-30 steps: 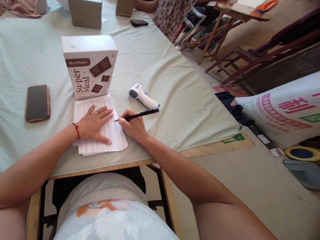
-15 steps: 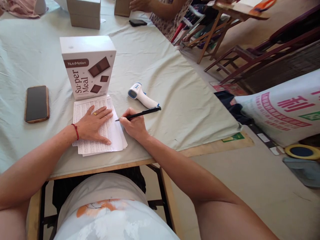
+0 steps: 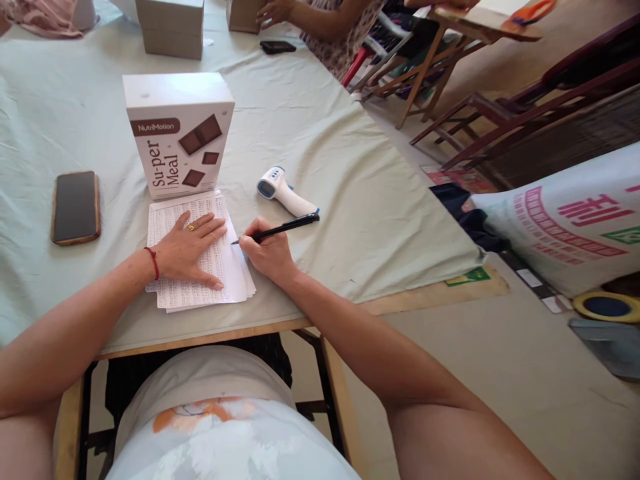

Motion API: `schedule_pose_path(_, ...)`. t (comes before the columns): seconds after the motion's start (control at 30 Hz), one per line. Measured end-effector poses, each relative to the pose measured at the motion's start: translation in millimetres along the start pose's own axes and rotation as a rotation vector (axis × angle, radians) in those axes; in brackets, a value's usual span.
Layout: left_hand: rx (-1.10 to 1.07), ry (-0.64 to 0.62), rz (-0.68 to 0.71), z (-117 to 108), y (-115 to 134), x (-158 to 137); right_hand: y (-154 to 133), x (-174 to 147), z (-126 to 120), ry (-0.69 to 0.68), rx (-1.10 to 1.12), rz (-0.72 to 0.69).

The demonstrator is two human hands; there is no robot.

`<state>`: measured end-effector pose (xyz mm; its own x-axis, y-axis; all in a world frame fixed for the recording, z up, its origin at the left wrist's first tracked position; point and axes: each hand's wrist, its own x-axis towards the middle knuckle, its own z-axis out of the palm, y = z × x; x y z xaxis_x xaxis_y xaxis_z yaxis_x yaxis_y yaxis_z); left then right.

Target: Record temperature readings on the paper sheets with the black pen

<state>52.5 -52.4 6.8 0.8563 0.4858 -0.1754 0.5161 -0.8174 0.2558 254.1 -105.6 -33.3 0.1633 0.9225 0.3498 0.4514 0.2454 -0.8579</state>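
Observation:
My left hand [image 3: 193,250] lies flat with fingers spread on a small stack of paper sheets [image 3: 235,283], which are covered with rows of handwriting. A black pen [image 3: 287,227] is pinched in my right hand [image 3: 267,252], its tip at the right edge of the top sheet. Just behind the papers stands a white and brown "Su-per Meal" box [image 3: 180,143]. To the right of the box, a white and blue infrared thermometer [image 3: 287,192] lies beyond my right hand. A smartphone [image 3: 76,207] with a dark screen rests left of the papers.
A pale cloth covers the table [image 3: 350,193]. At the back are a plain cardboard box [image 3: 170,30], a dark phone-like object [image 3: 277,47] and another person's hand [image 3: 275,12] on a second box. A wooden chair [image 3: 480,120] and a white printed sack [image 3: 565,213] stand to the right.
The pen's rear end has dipped slightly in my right hand. The other person's hand at the back has shifted a little on its box. My left hand stays put.

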Motion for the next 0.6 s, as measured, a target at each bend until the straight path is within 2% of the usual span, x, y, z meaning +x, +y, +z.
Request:
schedule_pose_path(0.13,-0.010,0.009,0.007,1,-1,0,5,3,-6,0.085,-0.043,-0.131)
schedule_pose_path(0.3,-0.010,0.008,-0.002,2,-2,-1,15,11,-16,0.042,-0.381,-0.317)
schedule_pose_path(0.43,-0.100,-0.005,-0.024,-3,-4,-4,19,12,-18,0.044,-0.608,-0.354)
schedule_pose_path(0.6,-0.266,0.015,-0.041,-12,-9,-8,18,12,-17,0.050,-0.682,-0.375)
